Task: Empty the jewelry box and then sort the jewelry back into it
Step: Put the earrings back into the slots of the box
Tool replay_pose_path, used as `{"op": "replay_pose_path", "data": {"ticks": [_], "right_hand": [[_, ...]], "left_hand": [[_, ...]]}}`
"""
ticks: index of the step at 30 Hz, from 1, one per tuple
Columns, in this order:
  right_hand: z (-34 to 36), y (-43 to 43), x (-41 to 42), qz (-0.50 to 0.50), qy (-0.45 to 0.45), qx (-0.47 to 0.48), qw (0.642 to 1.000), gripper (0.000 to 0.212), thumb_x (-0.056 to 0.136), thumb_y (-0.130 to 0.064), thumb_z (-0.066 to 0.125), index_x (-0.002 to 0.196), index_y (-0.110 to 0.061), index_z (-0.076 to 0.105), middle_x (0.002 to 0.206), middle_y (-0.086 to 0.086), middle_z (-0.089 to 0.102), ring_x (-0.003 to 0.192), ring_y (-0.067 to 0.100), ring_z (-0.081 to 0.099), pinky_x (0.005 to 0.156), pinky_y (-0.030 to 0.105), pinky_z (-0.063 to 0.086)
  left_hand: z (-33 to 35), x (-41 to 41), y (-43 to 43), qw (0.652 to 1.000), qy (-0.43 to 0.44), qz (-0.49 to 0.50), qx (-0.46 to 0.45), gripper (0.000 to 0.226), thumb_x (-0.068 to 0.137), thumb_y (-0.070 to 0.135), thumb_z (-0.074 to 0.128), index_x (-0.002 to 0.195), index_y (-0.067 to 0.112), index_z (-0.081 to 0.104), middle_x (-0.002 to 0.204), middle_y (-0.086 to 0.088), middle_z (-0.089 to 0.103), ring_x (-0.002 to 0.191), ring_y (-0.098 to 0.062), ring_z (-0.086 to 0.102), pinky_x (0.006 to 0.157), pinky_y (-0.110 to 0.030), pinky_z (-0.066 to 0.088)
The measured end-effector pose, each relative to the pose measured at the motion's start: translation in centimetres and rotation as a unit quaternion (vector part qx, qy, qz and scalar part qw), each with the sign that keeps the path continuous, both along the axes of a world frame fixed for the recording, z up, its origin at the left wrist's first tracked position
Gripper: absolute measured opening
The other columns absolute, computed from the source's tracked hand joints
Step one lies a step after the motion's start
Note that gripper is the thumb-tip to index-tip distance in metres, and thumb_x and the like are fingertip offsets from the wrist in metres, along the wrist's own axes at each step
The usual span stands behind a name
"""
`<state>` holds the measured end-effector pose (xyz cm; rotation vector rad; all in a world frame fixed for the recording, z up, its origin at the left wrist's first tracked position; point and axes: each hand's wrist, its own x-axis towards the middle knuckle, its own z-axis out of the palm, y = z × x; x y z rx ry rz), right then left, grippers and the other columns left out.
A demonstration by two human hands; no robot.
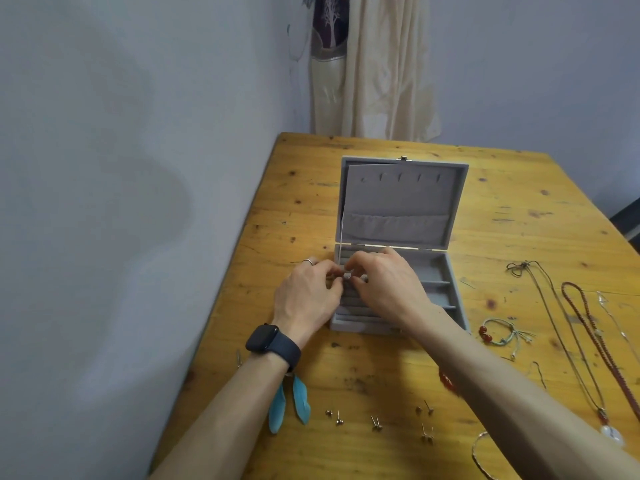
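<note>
Sorting-back phase, by my reading: the jewelry box stands open at the middle of the counter, lid up. Its right-hand compartments show bare grey lining, and most pieces lie outside it.

- Left hand and right hand meet over the padded rolls at the box's left side. The fingertips of both pinch one small silver piece, probably a ring, though it is too small to be sure.
- Step in hand: seating that piece in a slot between the rolls.
- Next move calls for a light press down into the groove, then letting go with both hands without dragging it out.
- Waiting on the counter: stud earrings near me, blue feather earrings by my left forearm, a red-beaded bracelet and necklaces to the right.

Writing: none legible. My watch face is dark, and I see no brand on it or on the box.
</note>
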<state>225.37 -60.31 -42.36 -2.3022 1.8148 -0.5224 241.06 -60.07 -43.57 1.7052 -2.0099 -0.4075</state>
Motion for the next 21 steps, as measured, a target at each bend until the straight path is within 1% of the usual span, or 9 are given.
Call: {"op": "replay_pose_path", "data": {"ticks": [2,7,11,14,16,18,21], "right_hand": [[-0.2,0.0,0.1,-0.009,-0.023,0.0,1.0,0.022,0.093,-0.029,0.062,0.115,-0.026,0.062,0.1,-0.011,0.071,0.103,0.02,0.054,0.081,0.037,0.051],[-0.3,-0.2,-0.1,-0.021,-0.046,0.008,0.999,0.022,0.092,-0.028,0.063,0.114,-0.026,0.062,0.099,-0.011,0.072,0.104,0.019,0.053,0.08,0.037,0.051],[-0.4,0.2,-0.2,-0.001,-0.045,-0.008,0.999,0.024,0.092,-0.03,0.066,0.115,-0.023,0.063,0.104,-0.008,0.071,0.105,0.019,0.053,0.082,0.034,0.049],[-0.2,0.8,-0.5,0.009,-0.062,-0.011,0.998,0.025,0.092,-0.029,0.067,0.116,-0.023,0.063,0.109,-0.007,0.07,0.104,0.019,0.053,0.082,0.03,0.045],[0.1,2.0,-0.8,0.013,-0.076,-0.009,0.997,0.025,0.09,-0.027,0.069,0.114,-0.025,0.064,0.108,-0.009,0.069,0.101,0.016,0.053,0.079,0.025,0.04],[0.6,3.9,-1.3,0.011,-0.099,-0.013,0.995,0.024,0.088,-0.029,0.072,0.111,-0.027,0.066,0.105,-0.012,0.067,0.098,0.012,0.053,0.078,0.021,0.038],[1.2,8.0,-2.1,0.007,-0.137,-0.025,0.99,0.019,0.086,-0.03,0.074,0.105,-0.027,0.069,0.098,-0.016,0.066,0.094,0.009,0.053,0.078,0.023,0.043]], "left_hand": [[0.0,0.0,0.0,1.0,-0.003,-0.002,-0.001,0.022,0.096,0.039,0.057,0.114,0.032,0.069,0.112,0.01,0.062,0.099,-0.012,0.061,0.068,-0.025,0.049],[-0.1,0.2,0.1,1.0,-0.009,-0.008,-0.003,0.022,0.096,0.041,0.056,0.113,0.034,0.069,0.111,0.01,0.062,0.098,-0.013,0.061,0.072,-0.032,0.056],[-0.1,0.4,0.3,1.0,0.001,-0.019,-0.004,0.022,0.096,0.04,0.056,0.114,0.034,0.068,0.111,0.008,0.063,0.099,-0.015,0.061,0.074,-0.037,0.058],[0.1,0.7,0.7,0.999,0.004,-0.031,0.003,0.025,0.096,0.039,0.056,0.118,0.035,0.066,0.114,0.008,0.063,0.1,-0.016,0.061,0.075,-0.037,0.057],[0.6,1.1,1.3,0.999,0.007,-0.038,0.006,0.027,0.096,0.039,0.057,0.122,0.037,0.065,0.115,0.01,0.062,0.098,-0.014,0.059,0.074,-0.036,0.057],[1.1,1.7,2.4,0.999,0.012,-0.043,0.003,0.025,0.096,0.038,0.058,0.12,0.038,0.065,0.115,0.013,0.061,0.098,-0.011,0.057,0.073,-0.03,0.055],[1.9,2.9,4.9,0.998,0.021,-0.052,0.005,0.019,0.094,0.038,0.061,0.112,0.039,0.068,0.108,0.017,0.061,0.096,-0.004,0.055,0.071,-0.019,0.047]]}}
